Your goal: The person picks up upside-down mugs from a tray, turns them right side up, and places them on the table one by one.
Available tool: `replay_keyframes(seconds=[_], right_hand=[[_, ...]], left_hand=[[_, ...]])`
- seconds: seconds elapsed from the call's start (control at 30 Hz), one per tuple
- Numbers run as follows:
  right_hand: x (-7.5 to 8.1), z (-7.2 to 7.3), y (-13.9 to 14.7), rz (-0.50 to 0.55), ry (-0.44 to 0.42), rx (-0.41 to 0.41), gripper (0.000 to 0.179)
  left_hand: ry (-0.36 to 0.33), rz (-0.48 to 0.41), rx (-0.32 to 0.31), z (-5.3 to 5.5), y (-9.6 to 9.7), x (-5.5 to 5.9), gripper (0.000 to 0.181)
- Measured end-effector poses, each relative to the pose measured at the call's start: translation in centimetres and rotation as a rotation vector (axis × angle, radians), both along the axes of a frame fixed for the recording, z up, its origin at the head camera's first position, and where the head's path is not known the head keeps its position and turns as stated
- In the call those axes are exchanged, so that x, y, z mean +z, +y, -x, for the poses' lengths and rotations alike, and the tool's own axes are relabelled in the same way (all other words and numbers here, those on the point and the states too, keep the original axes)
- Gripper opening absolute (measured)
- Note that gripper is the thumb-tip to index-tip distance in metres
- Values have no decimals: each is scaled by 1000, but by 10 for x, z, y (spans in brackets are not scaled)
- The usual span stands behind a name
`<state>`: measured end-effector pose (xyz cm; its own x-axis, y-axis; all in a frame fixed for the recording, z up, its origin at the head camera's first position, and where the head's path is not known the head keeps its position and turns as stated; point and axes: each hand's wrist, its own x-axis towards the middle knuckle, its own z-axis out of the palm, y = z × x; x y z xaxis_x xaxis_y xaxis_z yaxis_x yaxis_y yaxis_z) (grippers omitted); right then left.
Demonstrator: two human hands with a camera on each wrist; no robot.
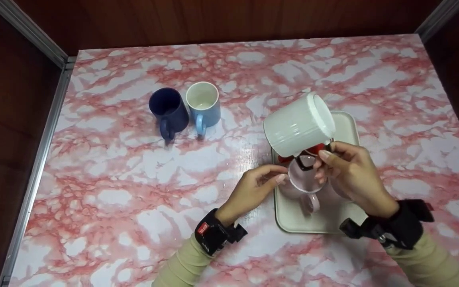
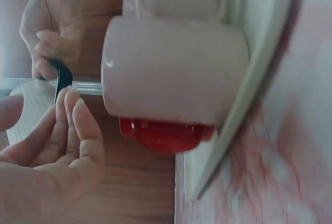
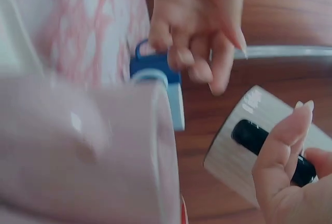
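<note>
A white mug (image 1: 297, 125) with ribbed sides is tilted on its side above the tray. My right hand (image 1: 355, 175) holds it by its black handle (image 3: 250, 137). To the left, my left hand (image 1: 249, 191) has its fingers loosely bent beside the rim of a pink mug (image 1: 306, 181). In the right wrist view, a gap shows between the left hand (image 3: 199, 32) and the white mug (image 3: 259, 123). The pink mug stands upright on a cream tray (image 1: 301, 223). Behind it, a red object (image 2: 166, 135) is mostly hidden.
On the left of the table stand a dark blue mug (image 1: 173, 113) and a light blue mug (image 1: 209, 109), side by side, handles toward me. A second pink object on the tray is largely covered by my right hand. Brown panels (image 1: 229, 22) border the marbled table (image 1: 114, 179).
</note>
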<state>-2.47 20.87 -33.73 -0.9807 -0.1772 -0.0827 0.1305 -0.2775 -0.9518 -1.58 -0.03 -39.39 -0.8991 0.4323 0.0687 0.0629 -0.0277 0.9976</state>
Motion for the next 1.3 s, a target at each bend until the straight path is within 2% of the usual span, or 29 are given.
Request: replay_keyframes(seconds=[0.1,0.2,0.43,0.57,0.7,0.9,1.07,1.3], right_hand=[[-3,-3,-7,62,-39,0,10],[-5,-5,-13,87,-67,0,8],[-10,-9,-20,144,-113,36,10],[-14,-10,-22,199,-139,78,11],[-18,-11,-23,230,-160,105,13],[-21,-11,-25,241,-184,143,14],[-23,-11,-27,229,-177,159,15],[-25,-12,-29,214,-156,168,14]], left_hand=[[-94,-114,5,0,4,1,25],[-188,-200,42,-1,8,2,25],[-378,-319,151,-2,17,0,24],[-469,-402,203,-2,21,-1,21],[-534,-506,228,-3,23,-1,12],[-584,-548,255,-5,24,-2,11],[-573,-530,291,-8,24,0,14],[-558,-562,308,-11,21,4,14]])
